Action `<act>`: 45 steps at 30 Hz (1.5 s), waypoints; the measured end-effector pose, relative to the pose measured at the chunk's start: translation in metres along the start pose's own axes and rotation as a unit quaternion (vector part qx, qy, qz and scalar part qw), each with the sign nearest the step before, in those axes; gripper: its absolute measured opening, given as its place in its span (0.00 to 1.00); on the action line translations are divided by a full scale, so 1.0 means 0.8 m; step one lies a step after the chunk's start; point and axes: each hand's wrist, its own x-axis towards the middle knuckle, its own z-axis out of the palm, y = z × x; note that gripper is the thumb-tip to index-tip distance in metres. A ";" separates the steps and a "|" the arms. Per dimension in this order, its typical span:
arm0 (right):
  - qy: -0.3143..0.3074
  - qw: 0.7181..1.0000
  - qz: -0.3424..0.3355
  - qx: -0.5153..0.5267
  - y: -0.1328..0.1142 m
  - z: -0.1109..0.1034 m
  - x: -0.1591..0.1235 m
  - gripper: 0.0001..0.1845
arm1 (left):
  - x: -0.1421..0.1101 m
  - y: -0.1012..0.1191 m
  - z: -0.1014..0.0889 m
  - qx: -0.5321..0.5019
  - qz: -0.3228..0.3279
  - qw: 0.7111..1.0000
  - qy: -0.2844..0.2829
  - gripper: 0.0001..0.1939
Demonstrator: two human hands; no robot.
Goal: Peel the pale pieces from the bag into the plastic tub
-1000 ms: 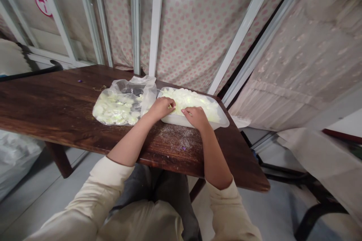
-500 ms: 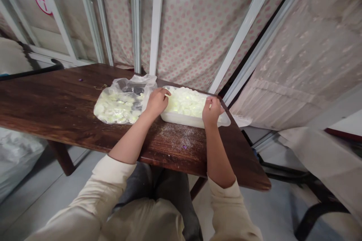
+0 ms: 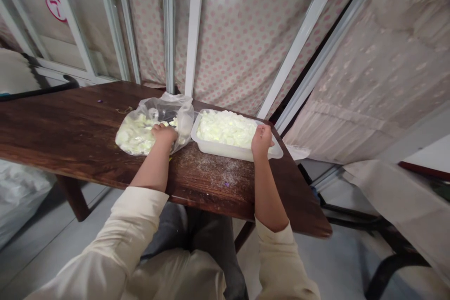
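On the dark wooden table, a clear plastic bag (image 3: 184, 111) lies on its side with pale yellow-green, petal-like pieces (image 3: 135, 133) inside. My left hand (image 3: 165, 134) reaches into the bag's mouth, fingers apart over the pieces; nothing shows in its grasp. To its right stands a white plastic tub (image 3: 225, 150), heaped with similar pale pieces (image 3: 228, 127). At the tub's right end is my right hand (image 3: 262, 139), its fingers curled together. Whatever they pinch, if anything, is too small to make out.
White grains and a small purple bit (image 3: 227, 183) are scattered on the wooden table (image 3: 211, 187) near its front edge. A glazed partition with a dotted curtain (image 3: 239, 47) rises behind. A large whitish bag (image 3: 24, 192) stands at lower left, and a black-framed chair (image 3: 397, 258) at right.
My left hand has moved left from the tub's near left end into the plastic bag. My right hand stays at the tub's right end.
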 end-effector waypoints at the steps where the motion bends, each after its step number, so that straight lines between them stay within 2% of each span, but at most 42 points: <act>1: -0.004 1.000 0.003 0.003 0.001 0.000 0.000 0.15 | -0.003 0.002 0.001 0.023 -0.017 1.000 -0.001 0.21; 3: -0.018 1.000 0.016 0.004 0.002 0.000 0.000 0.16 | -0.008 0.006 -0.001 0.036 -0.032 0.999 -0.017 0.22; 8: -0.035 0.999 0.037 0.006 0.003 0.001 0.002 0.17 | -0.014 0.011 -0.011 -0.023 -0.066 0.997 -0.042 0.26; 10: -0.038 0.999 0.038 0.010 0.003 0.000 0.002 0.18 | -0.015 0.013 -0.011 -0.057 -0.076 0.995 -0.021 0.31; 13: -0.040 0.998 0.041 0.010 0.002 0.000 0.002 0.18 | -0.018 0.013 -0.003 -0.091 -0.074 0.992 0.043 0.35; 15: -0.040 0.998 0.042 0.008 0.002 -0.001 0.002 0.18 | -0.020 0.012 0.005 -0.078 -0.052 0.993 0.066 0.33; 18: -0.041 0.998 0.040 0.004 0.002 0.000 0.002 0.19 | -0.021 0.009 0.014 -0.039 0.004 0.996 0.080 0.22; 20: -0.042 0.998 0.039 0.002 0.003 0.000 0.002 0.19 | -0.020 0.010 0.017 -0.029 0.025 0.996 0.086 0.19; 27: -0.050 0.998 0.048 -0.001 0.002 0.001 0.003 0.18 | -0.015 0.025 0.015 -0.065 -0.010 0.989 0.134 0.22; 30: -0.055 0.997 0.052 -0.007 0.001 0.000 0.003 0.18 | -0.019 0.028 0.007 -0.105 -0.012 0.980 0.169 0.19; 35: -0.060 0.997 0.052 -0.005 -0.001 -0.002 0.003 0.18 | -0.036 0.031 -0.023 -0.217 -0.038 0.938 0.267 0.14; 39: -0.061 0.997 0.048 -0.002 -0.001 -0.002 0.003 0.18 | -0.041 0.033 -0.043 -0.308 -0.005 0.880 0.361 0.12; 42: -0.056 0.998 0.039 -0.015 -0.002 -0.003 0.002 0.17 | -0.043 0.041 -0.049 -0.380 0.059 0.816 0.432 0.10; 43: -0.046 0.998 0.024 -0.025 -0.004 -0.004 0.000 0.17 | -0.046 0.045 -0.049 -0.403 0.095 0.797 0.439 0.09; 45: -0.012 0.998 -0.039 -0.051 -0.011 -0.006 -0.006 0.17 | -0.056 0.058 -0.049 -0.441 0.178 0.774 0.419 0.10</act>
